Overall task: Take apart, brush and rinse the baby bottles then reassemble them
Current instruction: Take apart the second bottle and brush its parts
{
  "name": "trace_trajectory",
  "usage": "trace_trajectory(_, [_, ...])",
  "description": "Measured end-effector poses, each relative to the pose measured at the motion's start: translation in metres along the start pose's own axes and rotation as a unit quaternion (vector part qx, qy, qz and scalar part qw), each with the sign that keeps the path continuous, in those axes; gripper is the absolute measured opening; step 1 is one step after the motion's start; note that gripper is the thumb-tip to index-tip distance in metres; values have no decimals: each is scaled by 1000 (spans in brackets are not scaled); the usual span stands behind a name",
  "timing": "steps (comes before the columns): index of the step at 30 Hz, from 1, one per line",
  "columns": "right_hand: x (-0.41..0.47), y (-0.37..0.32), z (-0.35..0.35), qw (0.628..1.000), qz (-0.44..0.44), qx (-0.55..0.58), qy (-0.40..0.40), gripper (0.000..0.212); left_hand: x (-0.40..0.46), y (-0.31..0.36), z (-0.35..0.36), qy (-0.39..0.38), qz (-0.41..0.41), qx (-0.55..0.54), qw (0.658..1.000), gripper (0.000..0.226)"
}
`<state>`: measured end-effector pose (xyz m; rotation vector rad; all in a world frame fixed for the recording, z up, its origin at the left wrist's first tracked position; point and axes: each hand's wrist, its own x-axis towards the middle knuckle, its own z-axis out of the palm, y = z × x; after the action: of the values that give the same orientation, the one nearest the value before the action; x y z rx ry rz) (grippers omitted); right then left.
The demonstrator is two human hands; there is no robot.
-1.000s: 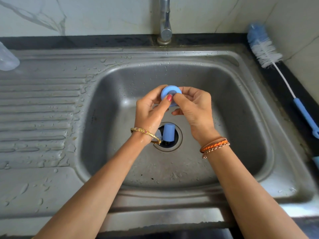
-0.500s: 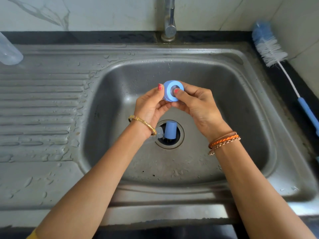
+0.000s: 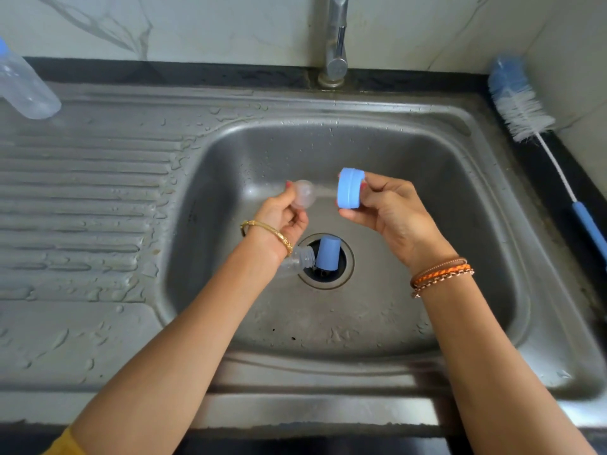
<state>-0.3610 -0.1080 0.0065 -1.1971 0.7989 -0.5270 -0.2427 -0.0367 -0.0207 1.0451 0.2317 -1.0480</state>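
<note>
Over the steel sink (image 3: 486, 224) my right hand (image 3: 391, 211) pinches a blue screw ring (image 3: 350, 188) between thumb and fingers. My left hand (image 3: 284, 215) holds a clear silicone teat (image 3: 303, 194) by its edge, a short gap left of the ring. Below my left wrist a clear bottle body (image 3: 295, 261) lies on the basin floor, its threaded neck toward the drain. A blue cap (image 3: 326, 252) sits tilted in the drain opening (image 3: 345, 274).
A bottle brush (image 3: 522, 106) with a blue handle leans along the right counter edge. A second clear bottle (image 3: 24, 87) lies at the far left on the wet ribbed drainboard (image 3: 82, 198). The tap (image 3: 336, 37) stands behind the basin, with no water running.
The teat has come out of the blue ring. My left hand moved left with the teat and my right hand moved right with the ring.
</note>
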Motion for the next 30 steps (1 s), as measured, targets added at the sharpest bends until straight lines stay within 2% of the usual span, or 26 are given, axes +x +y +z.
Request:
trace_trajectory(2, [4, 7, -5, 991, -15, -131, 32, 20, 4, 3, -1, 26, 21, 24, 999, 16])
trace_trajectory(3, [8, 12, -9, 967, -19, -250, 50, 19, 4, 1, -1, 27, 21, 54, 998, 15])
trace_trajectory(5, [14, 26, -13, 865, 5, -500, 37, 20, 4, -5, -1, 27, -9, 118, 993, 13])
trace_trajectory(6, [14, 32, -13, 811, 38, -583, 6, 22, 4, -7, -2, 25, -29, 139, 990, 13])
trace_trajectory(7, [13, 39, -12, 769, 73, -634, -35, 24, 5, -8, -3, 23, -47, 154, 987, 16])
trace_trajectory(9, [12, 52, -9, 724, 136, -666, -117, 30, 6, -8, -6, 15, -60, 170, 983, 18])
trace_trajectory(13, [12, 71, -10, 713, 187, -653, -177, 43, 3, -10, -4, -20, -46, 162, 986, 5])
trace_trajectory(16, [10, 84, -15, 711, 197, -645, -199, 44, 1, -12, -3, -53, -43, 158, 985, 21])
trace_trajectory(21, [11, 95, -15, 718, 222, -622, -218, 42, -6, -9, 2, -52, -67, 107, 991, 22])
trace_trajectory(25, [10, 94, -17, 684, 206, -656, -243, 41, -10, -10, 4, -53, -60, 124, 989, 16])
trace_trajectory(28, [16, 84, -22, 671, 187, -686, -211, 45, -10, -12, 4, -67, -29, 157, 985, 8])
trace_trajectory(29, [18, 77, -25, 685, 166, -689, -166, 43, -11, -12, 4, -72, -13, 178, 981, 9])
trace_trajectory(30, [19, 68, -27, 719, 137, -674, -101, 40, -12, -12, 4, -77, 5, 196, 977, 10])
